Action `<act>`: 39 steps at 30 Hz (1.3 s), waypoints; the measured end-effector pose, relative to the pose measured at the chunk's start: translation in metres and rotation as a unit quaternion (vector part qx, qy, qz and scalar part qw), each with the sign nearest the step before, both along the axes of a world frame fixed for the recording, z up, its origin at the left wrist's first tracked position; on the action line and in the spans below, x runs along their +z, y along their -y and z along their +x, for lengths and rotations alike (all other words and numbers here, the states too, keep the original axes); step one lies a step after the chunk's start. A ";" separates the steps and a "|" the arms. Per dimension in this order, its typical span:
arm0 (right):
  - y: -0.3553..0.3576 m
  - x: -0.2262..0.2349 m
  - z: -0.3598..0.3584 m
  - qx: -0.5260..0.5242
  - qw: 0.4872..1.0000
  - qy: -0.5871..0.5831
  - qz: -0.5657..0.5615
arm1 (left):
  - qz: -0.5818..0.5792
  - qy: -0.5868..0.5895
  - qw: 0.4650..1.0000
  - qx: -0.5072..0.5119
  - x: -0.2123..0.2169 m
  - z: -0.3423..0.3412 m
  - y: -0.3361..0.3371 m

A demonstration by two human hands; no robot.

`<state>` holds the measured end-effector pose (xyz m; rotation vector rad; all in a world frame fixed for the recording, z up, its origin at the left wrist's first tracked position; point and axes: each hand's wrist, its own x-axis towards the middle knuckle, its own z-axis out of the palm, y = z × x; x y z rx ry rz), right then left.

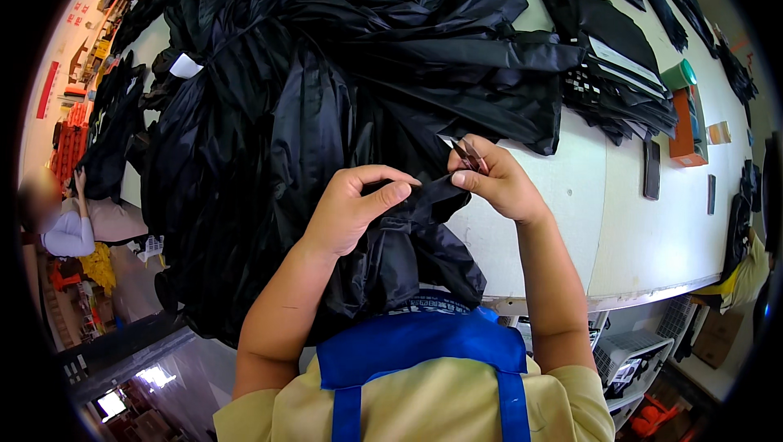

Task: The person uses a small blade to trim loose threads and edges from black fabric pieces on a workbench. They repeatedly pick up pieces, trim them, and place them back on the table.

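White worktable [571,222] under heaped black garments: your left hand [347,214] pinches the black fabric strip [424,193] at its edge; your right hand [497,181] grips small snips [469,155]. Slack cloth could get nicked.

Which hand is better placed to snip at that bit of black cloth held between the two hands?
Right, probably. The right hand already holds the small snips, their tips close above the pinched fold of black cloth. The left hand only grips the cloth, holding it taut.
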<state>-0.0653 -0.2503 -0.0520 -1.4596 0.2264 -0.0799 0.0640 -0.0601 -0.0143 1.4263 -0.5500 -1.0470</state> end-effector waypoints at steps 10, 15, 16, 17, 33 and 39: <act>-0.025 0.020 -0.019 -0.170 0.873 0.139 -0.435 | -0.004 -0.195 0.978 0.068 -0.004 0.005 0.002; -0.030 0.006 -0.017 -0.184 0.845 0.170 -0.472 | -0.004 -0.238 0.969 0.068 -0.003 0.007 0.002; -0.030 0.007 -0.015 -0.186 0.843 0.174 -0.474 | -0.004 -0.242 0.968 0.065 -0.003 0.007 0.001; -0.031 0.008 -0.012 -0.188 0.840 0.178 -0.477 | 0.000 -0.241 0.968 0.067 -0.002 0.006 0.001; -0.038 0.010 -0.002 -0.202 0.883 0.171 -0.388 | 0.013 -0.227 0.972 0.061 -0.001 0.004 0.002; -0.035 0.004 -0.012 -0.209 0.887 0.151 -0.383 | 0.014 -0.226 0.972 0.068 0.002 0.001 0.003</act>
